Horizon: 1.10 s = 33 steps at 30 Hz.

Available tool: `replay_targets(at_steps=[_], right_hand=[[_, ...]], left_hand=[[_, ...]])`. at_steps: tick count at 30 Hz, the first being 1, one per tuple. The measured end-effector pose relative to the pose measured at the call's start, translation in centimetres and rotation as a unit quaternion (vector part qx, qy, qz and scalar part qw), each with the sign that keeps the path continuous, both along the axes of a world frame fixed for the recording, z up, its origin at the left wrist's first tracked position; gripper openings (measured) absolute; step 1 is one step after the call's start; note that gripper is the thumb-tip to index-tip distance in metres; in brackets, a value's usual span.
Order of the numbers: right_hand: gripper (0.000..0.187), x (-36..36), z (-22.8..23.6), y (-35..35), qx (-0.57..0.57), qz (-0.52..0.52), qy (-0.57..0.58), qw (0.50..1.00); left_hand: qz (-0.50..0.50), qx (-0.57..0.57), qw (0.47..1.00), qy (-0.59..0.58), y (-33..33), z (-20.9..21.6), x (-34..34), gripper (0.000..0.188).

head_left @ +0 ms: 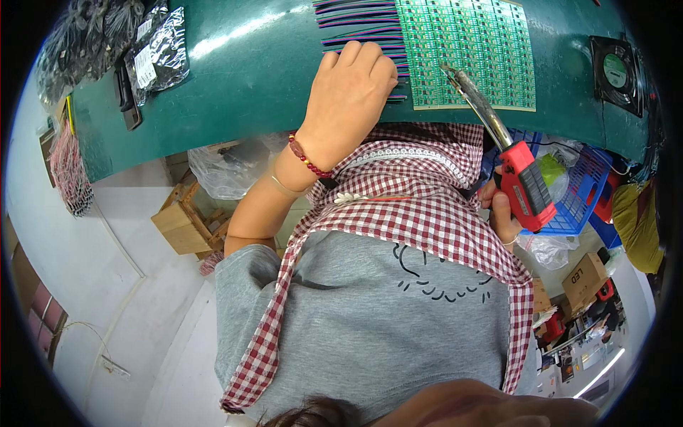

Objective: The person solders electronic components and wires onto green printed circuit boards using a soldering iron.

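My left hand [353, 84] lies over a row of thin dark, pink and blue wires [359, 16], its fingers curled down at the left edge of a circuit board panel [466, 53]. Its fingertips are turned away, so what they pinch is hidden. The green panel is a grid of small boards, with wires lined up along its left side. In my right hand [502, 206] is a soldering iron [523, 181] with a red and black handle. Its metal tip points up and left, over the panel; whether it touches is unclear.
A black fan [615, 75] stands at the table's right side. On the left lie a dark-handled cutter [126, 92], silvery bags [160, 57] and bundled dark cables [92, 43]. Red and white wires [69, 171] hang off the left edge. Below right is a blue basket [580, 203].
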State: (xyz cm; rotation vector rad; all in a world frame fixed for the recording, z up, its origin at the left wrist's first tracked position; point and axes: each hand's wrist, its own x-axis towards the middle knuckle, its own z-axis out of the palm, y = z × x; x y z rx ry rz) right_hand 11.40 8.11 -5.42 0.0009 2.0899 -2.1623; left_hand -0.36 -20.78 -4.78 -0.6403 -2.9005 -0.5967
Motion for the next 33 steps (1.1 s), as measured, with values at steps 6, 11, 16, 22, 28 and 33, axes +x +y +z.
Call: replay_targets(at_steps=[6, 11, 16, 22, 28, 33], right_hand=[[0.033, 0.4, -0.1, 0.3, -0.018, 0.002, -0.027, 0.999], [0.027, 2.1, -1.9, 1.2, 0.057, -0.018, -0.027, 0.998], [0.021, 1.5, -1.6, 0.3, 0.020, 0.008, -0.091, 0.996], [0.012, 1.2, -1.6, 0.1, 0.060, 0.004, -0.080, 0.995], [0.017, 1.2, -2.2, 0.5, 0.107, 0.028, -0.036, 0.993], [0.020, 2.0, -1.8, 0.2, 0.030, -0.019, -0.072, 0.997]], left_hand=[[-0.019, 0.113, 0.993, 0.009, 0.4, -0.1, 0.0, 0.013], [-0.026, 0.135, 0.990, -0.009, 0.4, -0.8, 0.2, 0.011], [-0.007, 0.136, 0.991, -0.016, 0.5, -1.1, 0.1, 0.010], [-0.002, 0.146, 0.989, -0.008, 0.5, -1.6, 0.0, 0.010], [-0.001, 0.149, 0.989, -0.008, 0.5, -1.4, 0.1, 0.010], [0.001, 0.150, 0.989, -0.008, 0.5, -1.5, 0.1, 0.010]])
